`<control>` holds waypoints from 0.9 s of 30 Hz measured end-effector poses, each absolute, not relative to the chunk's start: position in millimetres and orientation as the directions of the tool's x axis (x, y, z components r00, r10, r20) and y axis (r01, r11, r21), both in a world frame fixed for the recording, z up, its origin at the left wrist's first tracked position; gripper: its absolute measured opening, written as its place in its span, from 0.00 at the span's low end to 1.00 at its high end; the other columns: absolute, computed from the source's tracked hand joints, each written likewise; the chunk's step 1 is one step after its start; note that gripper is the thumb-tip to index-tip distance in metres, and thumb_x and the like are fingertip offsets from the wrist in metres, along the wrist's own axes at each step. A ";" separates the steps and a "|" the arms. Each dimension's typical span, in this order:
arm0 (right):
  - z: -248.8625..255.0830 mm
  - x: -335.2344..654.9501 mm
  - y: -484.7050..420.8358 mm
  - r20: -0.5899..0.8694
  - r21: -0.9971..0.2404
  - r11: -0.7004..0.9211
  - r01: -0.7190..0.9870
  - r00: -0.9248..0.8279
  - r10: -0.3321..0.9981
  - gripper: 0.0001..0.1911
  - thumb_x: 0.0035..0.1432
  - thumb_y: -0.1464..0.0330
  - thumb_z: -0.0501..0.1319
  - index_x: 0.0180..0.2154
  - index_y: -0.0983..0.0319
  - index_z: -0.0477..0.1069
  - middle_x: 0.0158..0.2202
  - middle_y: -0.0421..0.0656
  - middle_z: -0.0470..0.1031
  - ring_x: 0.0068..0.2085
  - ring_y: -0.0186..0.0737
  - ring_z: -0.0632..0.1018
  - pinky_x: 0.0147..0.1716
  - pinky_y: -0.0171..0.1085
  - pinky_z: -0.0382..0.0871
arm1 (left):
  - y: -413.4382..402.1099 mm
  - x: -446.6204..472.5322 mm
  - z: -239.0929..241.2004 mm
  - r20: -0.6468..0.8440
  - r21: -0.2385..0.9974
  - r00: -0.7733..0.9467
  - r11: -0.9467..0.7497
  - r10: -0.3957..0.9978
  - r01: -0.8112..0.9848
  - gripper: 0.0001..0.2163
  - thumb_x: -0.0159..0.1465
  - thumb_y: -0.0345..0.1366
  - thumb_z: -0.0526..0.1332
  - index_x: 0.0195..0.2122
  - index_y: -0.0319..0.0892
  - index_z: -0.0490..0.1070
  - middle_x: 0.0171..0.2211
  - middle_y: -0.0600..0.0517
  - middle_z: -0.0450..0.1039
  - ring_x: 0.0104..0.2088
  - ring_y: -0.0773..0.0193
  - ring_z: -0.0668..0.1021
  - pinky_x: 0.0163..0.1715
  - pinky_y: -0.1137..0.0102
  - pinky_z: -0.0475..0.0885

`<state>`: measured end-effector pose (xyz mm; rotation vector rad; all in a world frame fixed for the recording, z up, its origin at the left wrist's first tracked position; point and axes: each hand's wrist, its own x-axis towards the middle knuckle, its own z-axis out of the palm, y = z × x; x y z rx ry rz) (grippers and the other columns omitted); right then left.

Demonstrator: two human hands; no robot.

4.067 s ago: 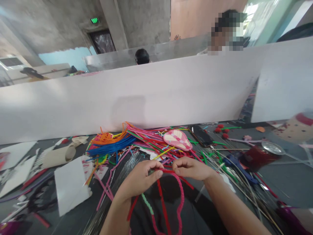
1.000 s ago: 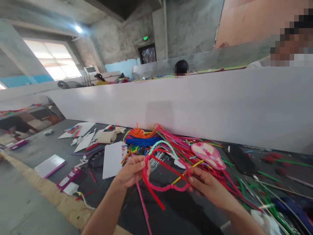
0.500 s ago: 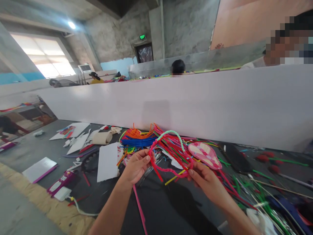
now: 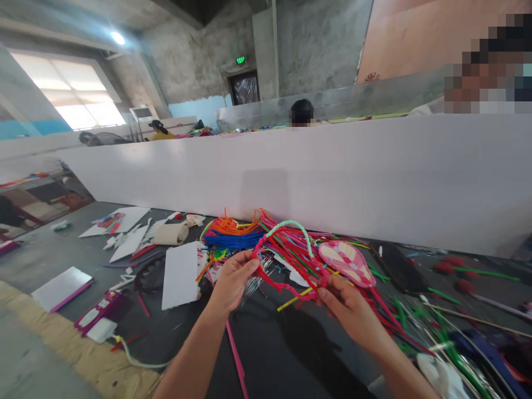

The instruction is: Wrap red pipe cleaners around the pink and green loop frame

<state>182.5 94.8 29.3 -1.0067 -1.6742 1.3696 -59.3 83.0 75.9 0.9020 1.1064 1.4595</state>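
Held up over the dark table is a loop of twisted pink pipe cleaner (image 4: 306, 296), with a mint-green pipe cleaner stretch (image 4: 291, 224) arching along its top. My left hand (image 4: 233, 280) pinches the loop's left side between thumb and fingers, and a short red end points right from there. On the opposite side, my right hand (image 4: 347, 310) has its thumb and fingertips closed on the pink strand. Just behind the loop lies a heap of red and pink pipe cleaners (image 4: 286, 249), with a blue pipe cleaner bundle (image 4: 235, 241) to its left.
A pink-and-cream oval piece (image 4: 347, 261) and a black phone (image 4: 403, 270) lie right of the heap. Left are a white card (image 4: 180, 277), a cardboard roll (image 4: 170, 234) and a purple device (image 4: 98, 311) with a cable. A white partition (image 4: 332, 177) stands behind; people are beyond it.
The red end by my left hand has swung up and to the right, and my left fingertips have shifted slightly. My right hand keeps its hold. The view has moved a little.
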 end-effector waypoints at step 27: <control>53.5 185.5 77.5 0.096 -0.955 0.242 0.170 -0.596 0.798 0.04 0.58 0.68 0.57 0.31 0.61 0.66 0.28 0.37 0.69 0.31 0.34 0.71 0.31 0.31 0.65 | 112.7 -62.8 78.2 0.119 0.993 -0.149 -0.121 0.982 -0.005 0.11 0.51 0.39 0.67 0.33 0.38 0.76 0.26 0.53 0.72 0.26 0.68 0.71 0.27 0.74 0.65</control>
